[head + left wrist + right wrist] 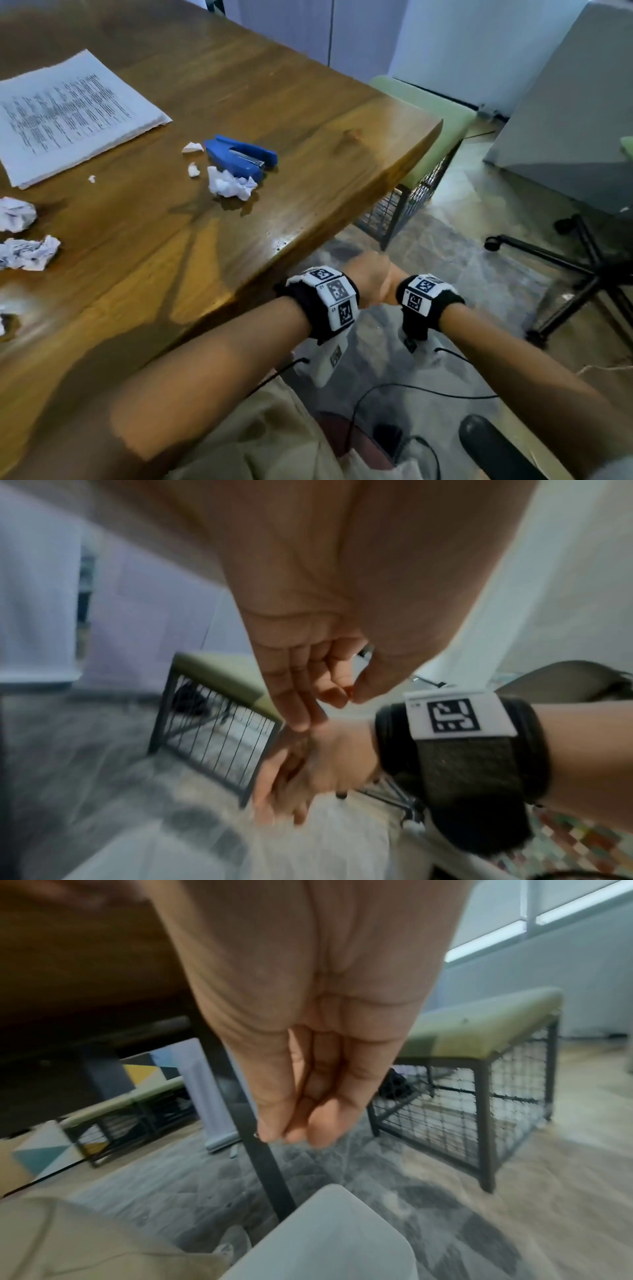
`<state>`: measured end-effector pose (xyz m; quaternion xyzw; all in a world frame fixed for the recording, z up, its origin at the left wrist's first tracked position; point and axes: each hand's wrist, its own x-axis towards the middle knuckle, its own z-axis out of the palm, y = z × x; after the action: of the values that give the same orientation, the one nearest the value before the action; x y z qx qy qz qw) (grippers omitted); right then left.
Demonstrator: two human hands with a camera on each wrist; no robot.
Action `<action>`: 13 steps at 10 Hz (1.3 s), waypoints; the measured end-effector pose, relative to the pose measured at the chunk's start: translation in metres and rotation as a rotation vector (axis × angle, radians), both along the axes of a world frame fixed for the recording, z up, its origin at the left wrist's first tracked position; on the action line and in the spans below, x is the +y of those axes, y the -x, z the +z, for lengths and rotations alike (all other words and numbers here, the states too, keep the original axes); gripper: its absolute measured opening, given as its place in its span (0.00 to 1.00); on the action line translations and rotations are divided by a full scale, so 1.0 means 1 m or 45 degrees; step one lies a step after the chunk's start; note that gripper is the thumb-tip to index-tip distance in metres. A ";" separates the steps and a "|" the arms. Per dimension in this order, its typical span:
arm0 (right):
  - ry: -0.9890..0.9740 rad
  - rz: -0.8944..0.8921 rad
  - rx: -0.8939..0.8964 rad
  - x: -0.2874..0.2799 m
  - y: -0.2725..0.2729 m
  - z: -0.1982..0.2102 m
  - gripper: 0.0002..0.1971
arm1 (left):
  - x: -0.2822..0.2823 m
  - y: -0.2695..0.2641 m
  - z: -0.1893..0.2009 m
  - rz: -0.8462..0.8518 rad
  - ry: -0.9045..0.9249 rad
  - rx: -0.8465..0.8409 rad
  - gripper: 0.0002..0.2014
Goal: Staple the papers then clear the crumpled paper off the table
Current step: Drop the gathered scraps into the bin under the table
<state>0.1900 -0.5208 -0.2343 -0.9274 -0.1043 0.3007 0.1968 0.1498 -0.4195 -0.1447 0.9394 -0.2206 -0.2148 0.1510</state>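
While both hands (373, 281) meet off-table — empty, fingers straight | stapler (241, 156) idle | floor blurred

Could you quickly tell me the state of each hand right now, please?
Left hand: open, fingers relaxed, holding nothing.
Right hand: open, fingers straight, holding nothing.

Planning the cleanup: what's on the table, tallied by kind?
Paper stack: 1
Blue stapler: 1
Crumpled paper balls: 3
Small paper scraps: 3
Total: 8, plus a white bit cut off at the left edge.
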 end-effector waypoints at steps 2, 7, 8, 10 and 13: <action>0.125 -0.118 0.192 -0.015 -0.027 -0.051 0.06 | -0.011 -0.011 -0.080 0.227 -0.112 0.377 0.16; 0.129 -0.296 0.393 0.012 -0.063 -0.223 0.07 | 0.041 -0.031 -0.199 0.774 -0.245 0.673 0.15; 0.113 -0.246 0.404 0.028 -0.060 -0.199 0.09 | 0.047 -0.036 -0.209 0.899 -0.195 0.686 0.15; 0.166 -0.233 0.459 0.047 -0.062 -0.187 0.10 | 0.049 -0.036 -0.217 1.093 -0.094 0.748 0.16; 0.230 -0.360 0.602 0.047 -0.059 -0.414 0.28 | 0.053 -0.032 -0.221 1.179 -0.102 0.755 0.07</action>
<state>0.2488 -0.4741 -0.6480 -0.8506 0.1019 0.4863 0.1722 0.1816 -0.3661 -0.3655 0.8425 0.2761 -0.3896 0.2494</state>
